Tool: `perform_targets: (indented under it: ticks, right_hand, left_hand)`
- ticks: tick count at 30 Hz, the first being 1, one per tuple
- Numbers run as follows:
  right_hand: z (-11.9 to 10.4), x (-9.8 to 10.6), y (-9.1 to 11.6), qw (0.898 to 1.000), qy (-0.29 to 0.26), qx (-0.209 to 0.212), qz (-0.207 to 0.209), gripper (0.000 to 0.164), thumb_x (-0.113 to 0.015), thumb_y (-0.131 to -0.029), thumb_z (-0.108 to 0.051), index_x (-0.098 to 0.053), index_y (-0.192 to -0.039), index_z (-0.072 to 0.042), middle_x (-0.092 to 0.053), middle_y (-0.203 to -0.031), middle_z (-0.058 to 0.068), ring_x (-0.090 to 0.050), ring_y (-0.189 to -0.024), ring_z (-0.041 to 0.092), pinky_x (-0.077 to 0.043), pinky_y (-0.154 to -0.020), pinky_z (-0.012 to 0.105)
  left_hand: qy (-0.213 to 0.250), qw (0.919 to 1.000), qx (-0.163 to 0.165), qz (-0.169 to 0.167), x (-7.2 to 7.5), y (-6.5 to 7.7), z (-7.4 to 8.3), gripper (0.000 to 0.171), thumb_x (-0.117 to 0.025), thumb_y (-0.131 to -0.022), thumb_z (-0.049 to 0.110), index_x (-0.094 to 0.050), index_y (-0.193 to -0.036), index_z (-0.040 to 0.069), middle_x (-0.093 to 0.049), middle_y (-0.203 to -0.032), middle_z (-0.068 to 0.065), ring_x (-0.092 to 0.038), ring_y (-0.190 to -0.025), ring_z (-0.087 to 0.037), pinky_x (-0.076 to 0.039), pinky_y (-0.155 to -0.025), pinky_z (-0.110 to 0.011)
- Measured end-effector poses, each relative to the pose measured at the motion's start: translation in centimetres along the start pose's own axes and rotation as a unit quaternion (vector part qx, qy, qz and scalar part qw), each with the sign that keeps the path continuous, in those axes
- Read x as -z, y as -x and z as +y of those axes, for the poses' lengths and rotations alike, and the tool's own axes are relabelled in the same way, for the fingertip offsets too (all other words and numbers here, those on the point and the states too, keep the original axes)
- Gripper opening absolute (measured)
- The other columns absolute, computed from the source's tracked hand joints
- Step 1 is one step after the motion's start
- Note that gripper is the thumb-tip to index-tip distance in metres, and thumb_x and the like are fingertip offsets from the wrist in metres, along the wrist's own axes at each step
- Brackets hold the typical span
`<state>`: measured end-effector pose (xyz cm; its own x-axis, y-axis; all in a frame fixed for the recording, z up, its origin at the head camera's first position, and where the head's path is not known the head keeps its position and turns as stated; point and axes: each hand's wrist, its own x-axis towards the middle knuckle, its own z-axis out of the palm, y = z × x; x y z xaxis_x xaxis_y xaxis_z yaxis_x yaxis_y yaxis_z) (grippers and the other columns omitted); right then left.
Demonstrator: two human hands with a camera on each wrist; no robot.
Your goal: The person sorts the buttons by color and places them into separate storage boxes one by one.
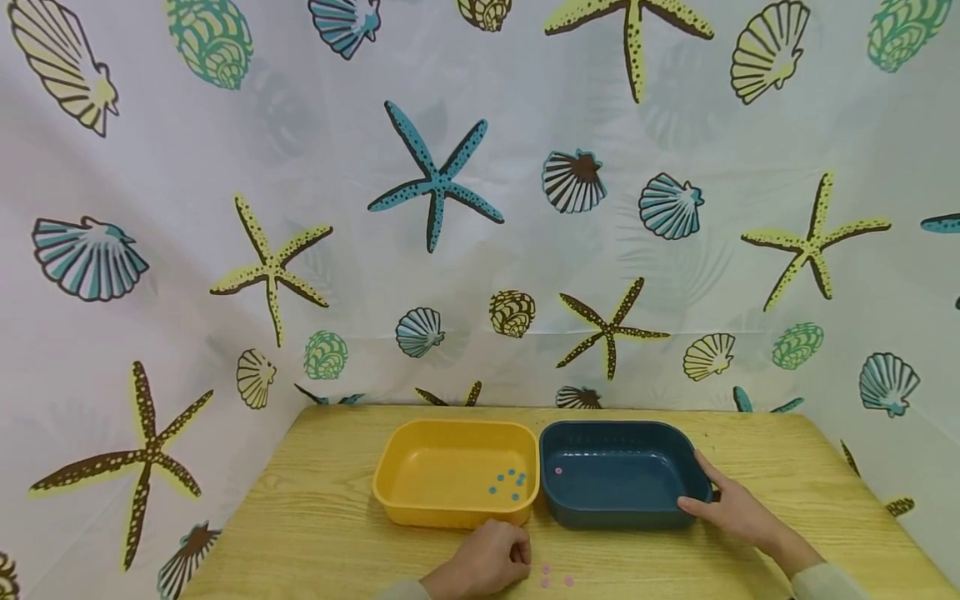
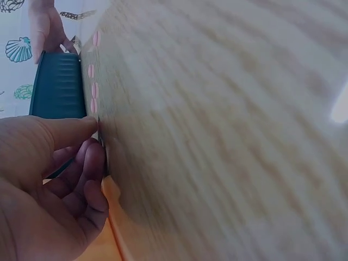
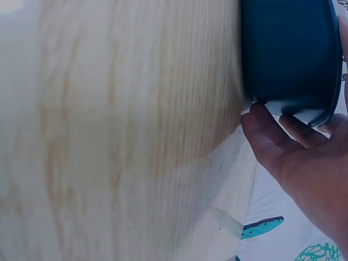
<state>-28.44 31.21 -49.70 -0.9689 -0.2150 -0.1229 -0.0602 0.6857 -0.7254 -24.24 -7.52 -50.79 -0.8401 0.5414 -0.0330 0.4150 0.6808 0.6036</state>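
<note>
Two plastic tubs stand side by side on the wooden table (image 1: 300,533), toward its back edge. The yellow tub (image 1: 427,514) is on the left and the dark blue tub (image 1: 622,518) is on the right; their short ends are so close that I cannot tell if they touch.

The right hand (image 1: 738,508) grips the right end of the dark blue tub: the thumb lies at the rim, and the other fingers are bent against the outer wall, low near the table.

The left hand (image 1: 483,562) is down at the table, just before the front right corner of the yellow tub. Its fingers are curled and the thumb comes near to the forefinger, but I cannot tell whether something small is pinched between them.

Just to the right of this hand, three pink discs (image 1: 568,581) lie flat on the table in the head view; the left wrist view shows four of them, in a loose row. In the yellow tub, six blue discs (image 1: 492,490) are spread near its right end. One more pink disc (image 1: 558,471) lies in the dark blue tub, near its left end.

Behind the back edge of the table hangs a white cloth (image 1: 480,275), printed with shells and starfish.
</note>
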Motion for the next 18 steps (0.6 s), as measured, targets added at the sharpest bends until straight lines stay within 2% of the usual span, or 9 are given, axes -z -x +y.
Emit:
perform_targets:
  ticks: [4, 7, 14, 18]
  right_hand:
    - [0.1, -0.1, 0.1, 1.0, -0.005, -0.004, -0.001, 0.093, -0.064, -0.09, -0.039, -0.004, -0.152, -0.003, -0.019, -0.145, 0.037, -0.048, -0.117, 0.045, -0.043, -0.09, 0.051]
    - [0.0, -0.1, 0.1, 1.0, -0.006, -0.005, -0.003, 0.094, -0.064, -0.09, -0.039, -0.004, -0.151, -0.003, -0.019, -0.145, 0.037, -0.049, -0.116, 0.044, -0.044, -0.09, 0.05]
    - [-0.1, 0.2, 0.0, 1.0, -0.001, 0.0, -0.002, 0.093, -0.064, -0.09, -0.038, -0.003, -0.151, -0.001, -0.019, -0.144, 0.039, -0.052, -0.113, 0.043, -0.045, -0.087, 0.049]
    - [-0.1, 0.2, 0.0, 1.0, 0.0, -0.002, -0.002, 0.094, -0.064, -0.09, -0.038, -0.003, -0.151, -0.001, -0.019, -0.144, 0.039, -0.051, -0.114, 0.044, -0.045, -0.088, 0.05]
  left_hand:
    - [0.034, 0.9994, 0.009, -0.005, 0.0, 0.0, -0.1, 0.018, -0.073, -0.081, 0.01, -0.062, -0.069, 0.018, -0.053, -0.063, 0.012, -0.047, -0.057, -0.001, -0.041, -0.055, -0.019]
    - [0.044, 0.999, 0.002, -0.006, 0.2, 0.1, 0.0, 0.018, -0.072, -0.081, 0.01, -0.061, -0.07, 0.019, -0.053, -0.063, 0.012, -0.046, -0.058, -0.001, -0.041, -0.055, -0.019]
    - [0.093, 0.9951, -0.031, 0.005, 1.1, 0.1, 1.2, 0.012, -0.068, -0.083, 0.005, -0.063, -0.077, 0.014, -0.054, -0.067, 0.011, -0.048, -0.061, -0.001, -0.042, -0.056, -0.018]
    - [0.13, 0.9899, -0.055, 0.005, 1.9, -0.1, 2.2, 0.007, -0.066, -0.086, 0.006, -0.064, -0.083, 0.012, -0.057, -0.07, 0.011, -0.05, -0.062, -0.001, -0.044, -0.058, -0.018]
